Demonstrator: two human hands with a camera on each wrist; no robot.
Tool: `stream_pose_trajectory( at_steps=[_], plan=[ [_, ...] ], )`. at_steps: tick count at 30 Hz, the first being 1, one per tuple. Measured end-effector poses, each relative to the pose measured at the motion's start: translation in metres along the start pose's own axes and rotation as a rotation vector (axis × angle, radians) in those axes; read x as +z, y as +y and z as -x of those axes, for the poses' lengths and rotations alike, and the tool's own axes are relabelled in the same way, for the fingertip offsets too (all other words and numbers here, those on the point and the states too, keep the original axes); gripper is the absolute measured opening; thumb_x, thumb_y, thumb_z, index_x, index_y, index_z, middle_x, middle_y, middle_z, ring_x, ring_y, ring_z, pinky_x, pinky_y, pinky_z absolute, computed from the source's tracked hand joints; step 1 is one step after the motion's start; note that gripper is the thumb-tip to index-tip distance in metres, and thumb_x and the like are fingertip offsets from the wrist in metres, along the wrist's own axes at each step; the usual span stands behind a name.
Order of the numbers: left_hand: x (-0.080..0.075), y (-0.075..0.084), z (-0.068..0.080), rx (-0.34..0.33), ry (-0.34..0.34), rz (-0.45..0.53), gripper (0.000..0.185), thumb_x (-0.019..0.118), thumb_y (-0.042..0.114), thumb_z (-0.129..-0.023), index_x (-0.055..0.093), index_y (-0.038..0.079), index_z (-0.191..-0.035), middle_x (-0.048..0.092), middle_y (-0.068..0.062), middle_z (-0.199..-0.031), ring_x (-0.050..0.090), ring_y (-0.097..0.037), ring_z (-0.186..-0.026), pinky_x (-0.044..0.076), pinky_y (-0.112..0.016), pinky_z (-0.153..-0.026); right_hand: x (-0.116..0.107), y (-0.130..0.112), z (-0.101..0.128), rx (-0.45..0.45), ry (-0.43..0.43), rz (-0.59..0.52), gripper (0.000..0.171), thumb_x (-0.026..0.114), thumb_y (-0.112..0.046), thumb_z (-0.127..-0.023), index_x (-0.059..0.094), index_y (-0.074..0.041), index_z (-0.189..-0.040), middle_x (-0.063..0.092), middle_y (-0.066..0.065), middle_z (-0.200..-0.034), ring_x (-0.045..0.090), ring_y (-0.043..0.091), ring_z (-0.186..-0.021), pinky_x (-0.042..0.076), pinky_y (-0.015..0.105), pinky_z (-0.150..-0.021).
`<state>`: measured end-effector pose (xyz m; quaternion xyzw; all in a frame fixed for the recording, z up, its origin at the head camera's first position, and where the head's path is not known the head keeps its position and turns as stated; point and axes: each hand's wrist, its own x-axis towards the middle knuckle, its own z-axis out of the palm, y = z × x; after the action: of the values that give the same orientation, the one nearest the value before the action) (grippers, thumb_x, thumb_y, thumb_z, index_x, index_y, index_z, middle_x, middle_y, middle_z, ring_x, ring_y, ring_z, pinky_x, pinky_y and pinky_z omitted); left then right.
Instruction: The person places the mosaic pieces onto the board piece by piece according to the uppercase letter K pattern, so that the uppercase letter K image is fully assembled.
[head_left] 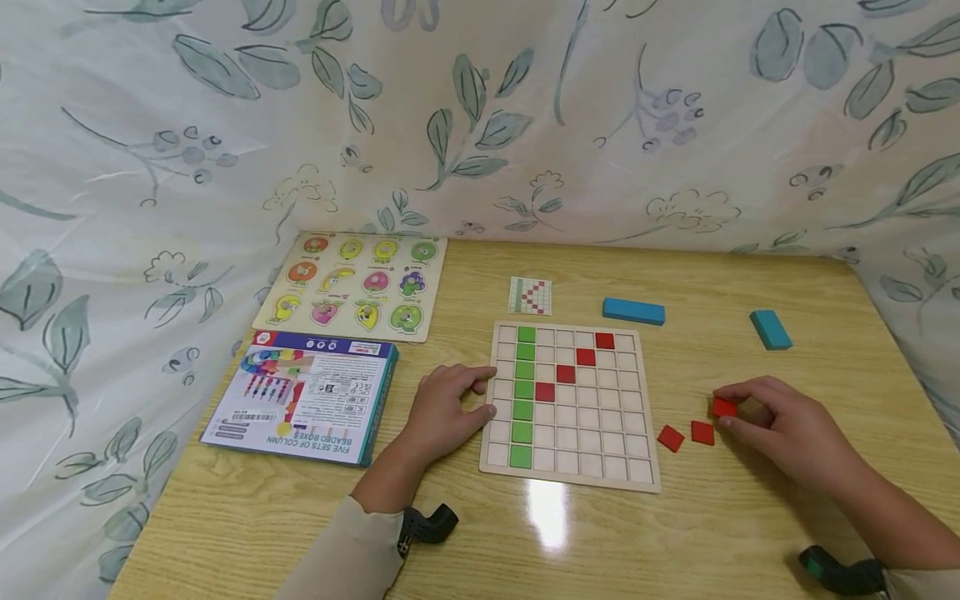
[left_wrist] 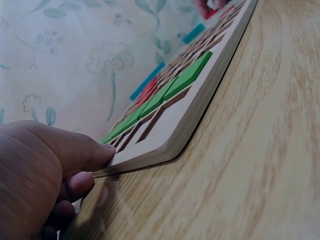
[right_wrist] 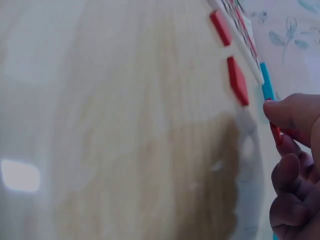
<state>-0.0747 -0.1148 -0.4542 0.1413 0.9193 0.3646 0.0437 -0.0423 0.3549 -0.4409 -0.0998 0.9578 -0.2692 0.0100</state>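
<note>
Pinching a red tile [head_left: 724, 407] between thumb and fingertips, the right hand [head_left: 780, 427] sits at the lower right of the head view, just above the tabletop; the right wrist view shows the tile [right_wrist: 275, 134] on edge against the thumb, the other fingers curled below it. Two more loose red tiles [head_left: 686, 435] lie on the wood just left of that hand, between it and the grid board [head_left: 622, 454]. The left hand [head_left: 444, 410] rests at the board's left edge, near the middle of the frame, fingers loosely bent, thumb and fingertips touching the rim; in the left wrist view the thumb [left_wrist: 75, 150] presses the board's near corner [left_wrist: 165, 150] while the fingers tuck beside the edge. Whether it truly grips the board or only steadies it cannot be told.

On the board a column of green tiles [head_left: 522, 395] runs down the second column from the left, and four red tiles [head_left: 575, 367] step diagonally from upper right toward that column. Above the board lies a small pattern card [head_left: 530, 296]. Two blue blocks lie apart on the table [head_left: 675, 542], one [head_left: 633, 311] just above the board's upper right corner, the other [head_left: 770, 329] further right. At left, a boxed bead set [head_left: 303, 395] lies beside the left hand, with a fruit peg puzzle [head_left: 360, 283] above it. Leaf-print cloth [head_left: 480, 117] hangs behind.
</note>
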Motion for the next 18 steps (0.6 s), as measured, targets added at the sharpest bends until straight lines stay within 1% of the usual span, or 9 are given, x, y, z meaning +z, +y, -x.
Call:
stream_pose_trajectory(
  at_steps=[4, 9, 18],
  plan=[
    [0.000, 0.001, 0.000, 0.000, 0.003, -0.003, 0.050, 0.083, 0.022, -0.091, 0.071, 0.017, -0.140, 0.061, 0.011, -0.099, 0.052, -0.019, -0.102, 0.038, -0.044, -0.094, 0.002, -0.014, -0.009, -0.051, -0.001, -0.038, 0.035, 0.086, -0.010, -0.091, 0.075, -0.013, -0.124, 0.063, 0.003, -0.108, 0.047, 0.009, -0.068, 0.039, 0.028, -0.056],
    [0.000, 0.000, -0.001, -0.001, -0.001, -0.005, 0.050, 0.083, 0.022, -0.091, 0.071, 0.017, -0.140, 0.061, 0.011, -0.099, 0.051, -0.019, -0.101, 0.037, -0.044, -0.093, 0.012, -0.034, -0.018, -0.102, -0.013, -0.097, 0.035, 0.086, -0.009, -0.091, 0.075, -0.014, -0.123, 0.064, 0.000, -0.107, 0.047, 0.008, -0.065, 0.039, 0.027, -0.054],
    [0.001, -0.001, -0.001, 0.000, 0.003, -0.001, 0.051, 0.083, 0.022, -0.091, 0.071, 0.018, -0.141, 0.061, 0.011, -0.099, 0.052, -0.020, -0.102, 0.038, -0.044, -0.095, 0.029, -0.061, -0.030, -0.129, -0.028, -0.129, 0.033, 0.088, -0.014, -0.090, 0.077, -0.018, -0.121, 0.064, -0.003, -0.107, 0.048, 0.010, -0.071, 0.042, 0.026, -0.058]
  ],
)
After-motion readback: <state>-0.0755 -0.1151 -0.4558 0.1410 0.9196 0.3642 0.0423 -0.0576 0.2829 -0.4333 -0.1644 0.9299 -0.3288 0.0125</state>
